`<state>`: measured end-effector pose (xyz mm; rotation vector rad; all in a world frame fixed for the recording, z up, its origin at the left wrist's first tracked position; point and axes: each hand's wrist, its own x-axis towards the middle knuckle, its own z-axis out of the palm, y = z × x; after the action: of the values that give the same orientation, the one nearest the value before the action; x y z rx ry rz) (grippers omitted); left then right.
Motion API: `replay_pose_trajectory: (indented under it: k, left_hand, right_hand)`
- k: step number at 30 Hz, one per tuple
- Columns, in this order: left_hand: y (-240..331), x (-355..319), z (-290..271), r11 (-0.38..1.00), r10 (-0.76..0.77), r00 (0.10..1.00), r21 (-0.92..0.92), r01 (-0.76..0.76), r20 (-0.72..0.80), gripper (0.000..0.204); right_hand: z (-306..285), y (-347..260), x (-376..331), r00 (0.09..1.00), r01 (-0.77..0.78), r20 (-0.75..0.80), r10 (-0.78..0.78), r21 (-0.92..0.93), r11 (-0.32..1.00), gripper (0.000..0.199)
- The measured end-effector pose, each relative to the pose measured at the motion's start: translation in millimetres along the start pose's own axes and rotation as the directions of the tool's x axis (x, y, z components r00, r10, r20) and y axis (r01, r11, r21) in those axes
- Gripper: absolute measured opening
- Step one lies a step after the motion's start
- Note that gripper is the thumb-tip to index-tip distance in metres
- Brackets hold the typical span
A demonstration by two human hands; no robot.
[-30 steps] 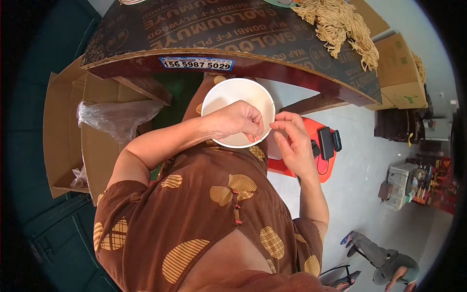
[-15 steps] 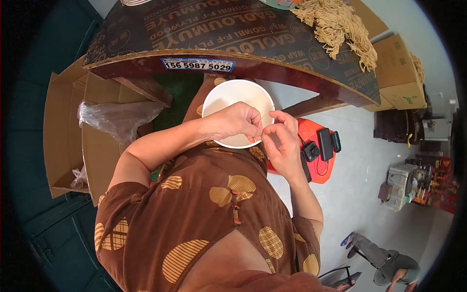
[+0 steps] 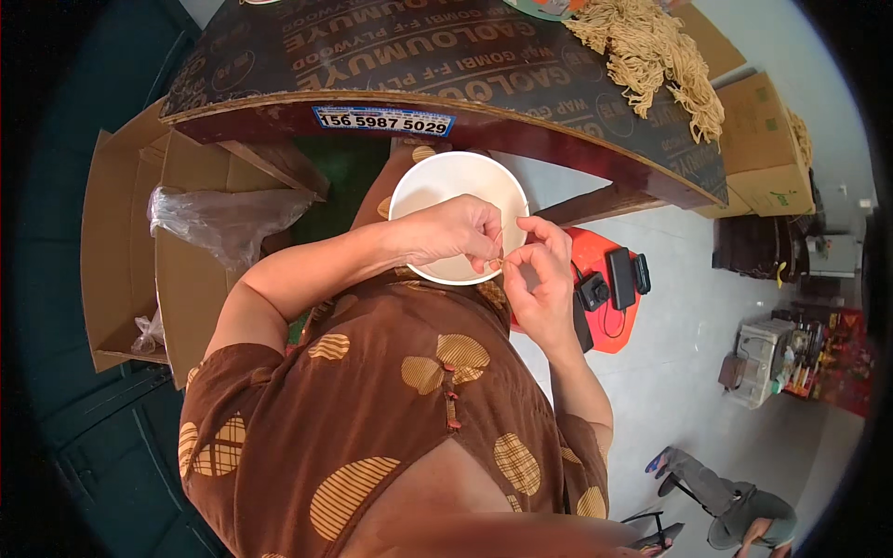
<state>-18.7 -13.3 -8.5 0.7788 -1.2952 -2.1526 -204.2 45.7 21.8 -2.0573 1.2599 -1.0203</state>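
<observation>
Over a white bucket (image 3: 406,193) between my knees, my two hands meet fingertip to fingertip. My left hand (image 3: 454,231) has its fingers curled and its thumb pressed in a pinch. Close against it, my right hand (image 3: 542,279) pinches with thumb and index finger, the other fingers bent above. Between the fingertips is something very thin and tan, perhaps a strand, too small to make out. The pale inside of the bucket is partly hidden by my hands.
A dark plywood table (image 3: 446,46) spans ahead, bearing beige yarn strands (image 3: 656,56). Left stands an open cardboard box (image 3: 200,307) with clear plastic film (image 3: 223,223). A red stool (image 3: 609,330) at right holds black devices (image 3: 621,277). Another person (image 3: 744,507) is at lower right.
The whole view has shifted slightly. Both hands stay together over the bucket in nearly the same pinching pose, with only small finger movement.
</observation>
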Motion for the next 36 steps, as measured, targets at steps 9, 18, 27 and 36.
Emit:
replay_pose_trajectory:
  k: [9,18,27,36]
  left_hand:
    - [4.0,0.0,-1.1,0.998,-0.047,0.999,-0.038,0.047,0.002,0.008]
    - [1.1,0.9,-7.0,0.996,-0.069,0.996,-0.049,0.072,0.065,0.013]
    - [-2.1,0.3,4.2,0.983,0.082,0.996,0.168,-0.077,-0.019,0.014]
    - [-10.8,-6.4,17.2,0.832,0.323,0.929,0.521,-0.188,-0.182,0.012]
  right_hand:
    - [7.8,0.4,-6.5,0.972,0.215,-0.046,-0.229,-0.209,0.954,0.017]
    - [4.3,-2.1,-6.8,0.964,0.243,-0.038,-0.262,-0.27,0.932,0.017]
    - [-10.0,8.1,5.4,0.982,0.16,-0.076,-0.174,-0.168,0.973,0.008]
    - [-15.6,10.7,22.1,0.971,0.24,0.058,-0.233,-0.29,0.926,0.01]
